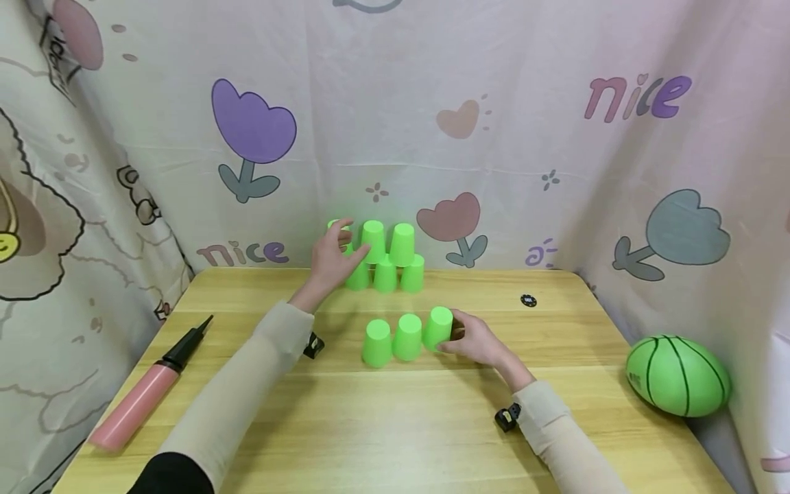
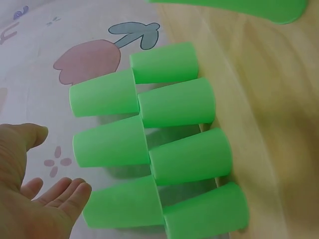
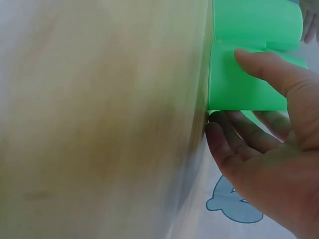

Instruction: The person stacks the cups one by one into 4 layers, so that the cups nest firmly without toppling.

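currently, left hand (image 1: 330,259) loose-fingered beside the stacked cups (image 1: 385,276), right hand (image 1: 480,340) curled round a front-row cup (image 1: 437,328)

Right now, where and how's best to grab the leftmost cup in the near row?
I'd pinch the leftmost cup by its side wall, thumb nearside, coming from the left: that side is free, while the middle cup stands close on its right. It's upside down, narrow end up, so gripping low should likely slip less.

Diffuse light brightens the head view; the surface (image 1: 382,425) shows a pale sheen before the near row of green cups (image 1: 408,337) and soft shadows on either side. Blur smears the right wrist view's wood.
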Available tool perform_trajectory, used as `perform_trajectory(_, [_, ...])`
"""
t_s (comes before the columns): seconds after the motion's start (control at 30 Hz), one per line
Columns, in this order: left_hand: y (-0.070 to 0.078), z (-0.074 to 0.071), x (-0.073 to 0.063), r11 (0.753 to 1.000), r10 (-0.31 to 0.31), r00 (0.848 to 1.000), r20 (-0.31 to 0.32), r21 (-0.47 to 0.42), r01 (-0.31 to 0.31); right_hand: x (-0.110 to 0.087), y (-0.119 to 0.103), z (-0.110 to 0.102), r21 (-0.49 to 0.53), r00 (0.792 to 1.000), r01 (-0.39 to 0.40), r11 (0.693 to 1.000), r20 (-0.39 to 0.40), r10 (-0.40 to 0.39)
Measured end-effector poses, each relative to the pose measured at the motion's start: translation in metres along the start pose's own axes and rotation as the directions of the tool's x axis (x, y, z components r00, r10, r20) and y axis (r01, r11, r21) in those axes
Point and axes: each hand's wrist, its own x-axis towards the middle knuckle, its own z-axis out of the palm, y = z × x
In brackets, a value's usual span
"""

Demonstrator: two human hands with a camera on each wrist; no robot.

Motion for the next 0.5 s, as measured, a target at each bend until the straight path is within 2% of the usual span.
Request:
perform_trajectory(0.27, [-0.012,-0.011,-0.029,0.998,0.019,0.999,0.050,-0.059,-0.016,0.002,0.003,-0.003,-0.036,1.000,0.001,0.999,-0.030,-0.002])
perform_trajectory(0.5, [-0.012,-0.014,-0.056,0.995,0.020,0.992,0.128,-0.100,-0.007,0.009,-0.010,-0.009,-0.048,0.997,0.028,0.998,-0.067,-0.032])
